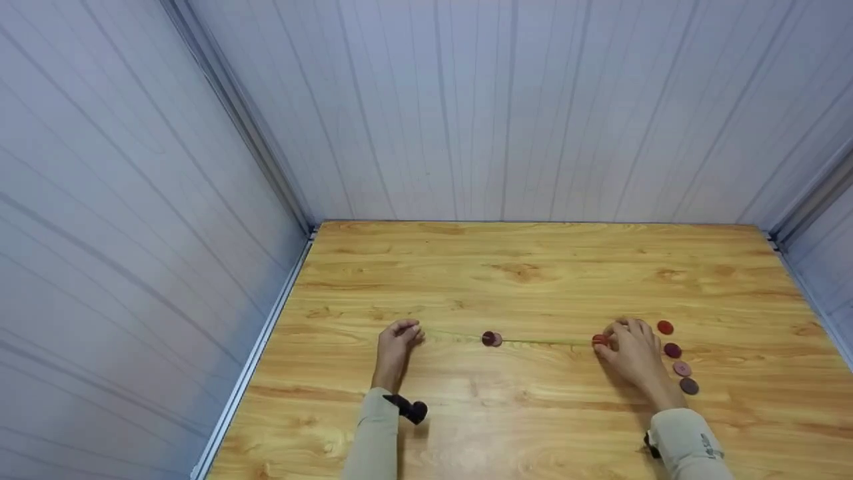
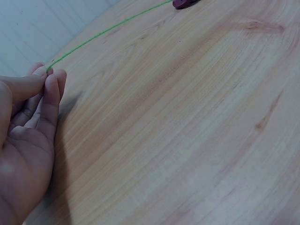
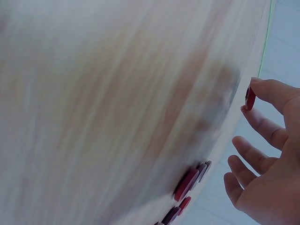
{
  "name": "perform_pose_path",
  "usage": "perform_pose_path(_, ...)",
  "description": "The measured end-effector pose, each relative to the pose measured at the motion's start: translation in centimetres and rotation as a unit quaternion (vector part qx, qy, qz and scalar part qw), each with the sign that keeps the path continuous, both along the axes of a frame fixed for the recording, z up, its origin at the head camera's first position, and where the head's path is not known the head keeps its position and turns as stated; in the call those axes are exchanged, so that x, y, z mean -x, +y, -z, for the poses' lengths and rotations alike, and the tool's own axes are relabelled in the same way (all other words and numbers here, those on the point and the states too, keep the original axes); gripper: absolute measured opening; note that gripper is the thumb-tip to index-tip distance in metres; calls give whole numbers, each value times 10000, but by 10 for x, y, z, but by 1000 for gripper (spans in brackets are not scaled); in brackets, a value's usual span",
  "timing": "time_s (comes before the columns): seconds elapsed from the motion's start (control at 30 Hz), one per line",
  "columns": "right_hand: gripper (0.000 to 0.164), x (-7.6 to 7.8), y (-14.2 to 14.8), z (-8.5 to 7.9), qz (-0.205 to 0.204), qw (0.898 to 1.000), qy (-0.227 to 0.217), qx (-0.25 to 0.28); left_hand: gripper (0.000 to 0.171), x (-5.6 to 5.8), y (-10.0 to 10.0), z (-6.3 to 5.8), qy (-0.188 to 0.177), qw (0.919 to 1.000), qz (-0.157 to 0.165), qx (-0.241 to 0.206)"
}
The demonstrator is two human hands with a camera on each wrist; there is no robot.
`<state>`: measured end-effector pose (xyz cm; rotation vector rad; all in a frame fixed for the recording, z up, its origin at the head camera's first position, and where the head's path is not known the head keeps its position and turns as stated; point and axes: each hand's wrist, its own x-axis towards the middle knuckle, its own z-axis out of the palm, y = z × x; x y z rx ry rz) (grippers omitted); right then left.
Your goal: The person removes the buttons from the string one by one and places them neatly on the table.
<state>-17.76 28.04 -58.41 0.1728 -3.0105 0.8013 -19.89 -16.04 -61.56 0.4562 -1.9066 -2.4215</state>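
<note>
A thin green string [image 2: 101,33] runs between the two hands above the table. My left hand [image 1: 396,350] pinches its left end between thumb and fingertips. Midway along the string are a dark red button [image 1: 488,339] and a pink button [image 1: 498,340], side by side and partly overlapping. At the other end my right hand [image 1: 632,353] pinches a red button [image 3: 250,97] by its edges, between thumb and index finger. The other fingers of that hand are spread and loosely bent. Whether the string passes through the red button's holes is too small to tell.
Right of the right hand, a column of loose buttons lies on the wooden table [image 1: 520,273]: a red one [image 1: 665,327], a maroon one [image 1: 672,350], a pinkish one [image 1: 682,369] and a grey-brown one [image 1: 689,386]. Pale panels [image 1: 426,113] wall the table's back and sides.
</note>
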Motion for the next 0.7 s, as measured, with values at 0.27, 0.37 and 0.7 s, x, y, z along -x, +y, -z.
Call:
perform_pose_path(0.27,25,-3,8,0,-34,9999,-48,135,27,0,1,0,-28,10000,-20,2)
perform_pose_path(0.37,25,-4,11,0,-13,9999,3,145,26,0,1,0,-49,10000,-28,-5)
perform_pose_path(0.7,26,-12,19,-3,118,9995,-37,291,21,1,2,1,-40,9999,-71,-74)
